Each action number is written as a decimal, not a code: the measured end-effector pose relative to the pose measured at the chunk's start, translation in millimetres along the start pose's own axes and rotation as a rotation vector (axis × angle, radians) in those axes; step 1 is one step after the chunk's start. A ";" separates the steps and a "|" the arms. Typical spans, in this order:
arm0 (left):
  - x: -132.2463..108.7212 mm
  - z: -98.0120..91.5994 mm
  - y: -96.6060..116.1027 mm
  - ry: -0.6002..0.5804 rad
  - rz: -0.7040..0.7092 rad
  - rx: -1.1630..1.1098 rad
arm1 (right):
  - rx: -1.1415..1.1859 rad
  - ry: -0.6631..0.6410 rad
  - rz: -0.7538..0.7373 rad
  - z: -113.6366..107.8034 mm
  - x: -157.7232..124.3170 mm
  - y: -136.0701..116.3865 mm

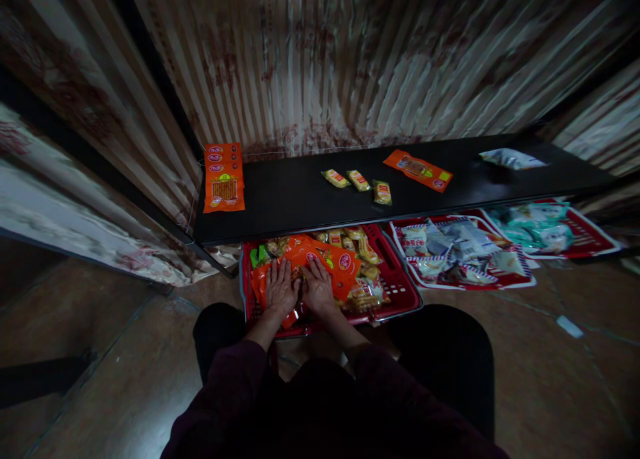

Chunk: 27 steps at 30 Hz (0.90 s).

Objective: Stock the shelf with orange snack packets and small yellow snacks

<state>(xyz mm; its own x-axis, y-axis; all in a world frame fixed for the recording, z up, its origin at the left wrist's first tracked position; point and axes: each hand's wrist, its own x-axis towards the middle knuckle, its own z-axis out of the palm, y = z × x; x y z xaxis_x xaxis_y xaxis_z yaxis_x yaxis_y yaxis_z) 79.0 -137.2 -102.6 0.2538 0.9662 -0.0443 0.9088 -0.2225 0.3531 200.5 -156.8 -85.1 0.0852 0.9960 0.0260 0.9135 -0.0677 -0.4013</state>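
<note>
Dark sleeves [239, 365], one pair, nearest the camera, reaching forward between two bent knees [445, 352]. Left hand [281, 287] and right hand [319, 282], bare, side by side, palms down, fingers extended and closed around nothing that shows; whether a thumb pinches an edge, cannot tell. Orange packets [345, 261], overlapping, directly under both hands; the top one slants out to the right, its printed end just beyond the right hand, which is the nearer to it; the long axes of those beneath are hidden. Red basket [400, 272], containing these packets over small wrapped snacks [367, 299], with a green packet [259, 255] at its far left corner. Second basket [465, 285], to the right, red with a pale rim: white-and-blue packets [460, 235], heaped. Third basket [593, 235], farther right: teal packets [553, 235], mostly at its left. Black shelf [280, 202], beyond and above the baskets, bearing, left to right: orange packs [224, 179], overlapped in a column; three little cakes [358, 180], wrapped; one orange pouch [419, 170], lying slantwise; one pale bag [513, 158]. Striped curtain [320, 79], behind.
</note>
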 end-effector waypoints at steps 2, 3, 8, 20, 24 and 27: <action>-1.3 1.5 1.4 0.009 -0.023 0.002 | -0.015 -0.024 0.005 -1.5 -2.3 -0.6; -1.8 2.2 2.3 0.013 -0.038 0.002 | -0.022 -0.034 0.007 -2.6 -3.4 -0.4; -3.6 5.8 6.1 0.019 -0.098 0.003 | -0.068 -0.056 0.109 -8.7 -10.6 4.7; -8.8 7.8 1.3 0.168 -0.085 -0.034 | -0.110 -0.080 0.231 -27.6 -19.9 17.9; -7.1 1.6 1.0 0.178 -0.133 -0.094 | -0.074 -0.074 0.217 -25.0 -16.0 21.7; -6.9 -4.1 -0.4 0.187 -0.152 -0.117 | -0.038 -0.067 0.177 -19.4 -10.1 28.3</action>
<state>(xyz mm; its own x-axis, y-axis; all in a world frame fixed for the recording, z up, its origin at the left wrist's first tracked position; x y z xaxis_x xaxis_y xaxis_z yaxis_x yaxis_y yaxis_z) 75.5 -143.2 -98.7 0.0416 0.9971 0.0640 0.8845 -0.0665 0.4619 233.2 -169.9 -79.0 0.2207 0.9699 -0.1032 0.9008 -0.2432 -0.3596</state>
